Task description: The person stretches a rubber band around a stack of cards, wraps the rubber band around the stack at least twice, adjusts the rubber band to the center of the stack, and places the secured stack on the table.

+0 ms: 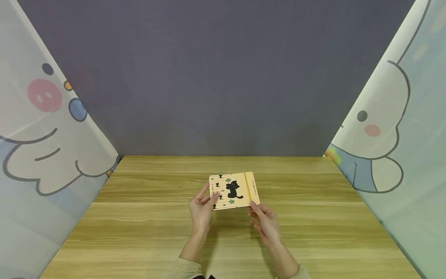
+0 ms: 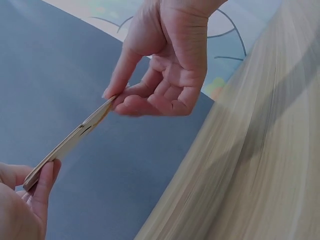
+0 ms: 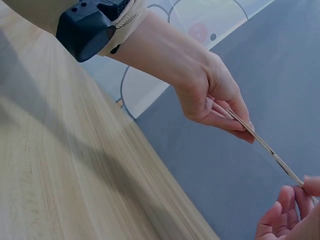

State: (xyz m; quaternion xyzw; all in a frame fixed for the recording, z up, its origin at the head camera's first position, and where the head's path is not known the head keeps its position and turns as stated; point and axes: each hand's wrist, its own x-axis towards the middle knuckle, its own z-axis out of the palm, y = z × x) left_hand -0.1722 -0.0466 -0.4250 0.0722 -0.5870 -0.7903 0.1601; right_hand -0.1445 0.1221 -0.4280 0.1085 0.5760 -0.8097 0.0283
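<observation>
A small cream notebook [image 1: 240, 190] with black cats, green shapes and a yellow band [image 1: 247, 186] near its right end is held up above the wooden table. My left hand [image 1: 201, 211] grips its left end, thumb on the printed face and fingers behind. At the lower right corner, my right hand [image 1: 266, 223] pinches the notebook between thumb and index finger; the other fingers curl loosely below. Edge-on in the left wrist view, the notebook [image 2: 67, 142] looks thin, with a step partway along. The right wrist view also shows its edge [image 3: 272, 152] between both hands.
The wooden table [image 1: 156, 232] spreads beneath both hands. A dark grey panel [image 1: 223, 77] rises behind it. Cartoon-printed curtains hang at the left [image 1: 52, 147] and right [image 1: 393, 147]. A black device [image 3: 87, 30] is strapped at the left wrist.
</observation>
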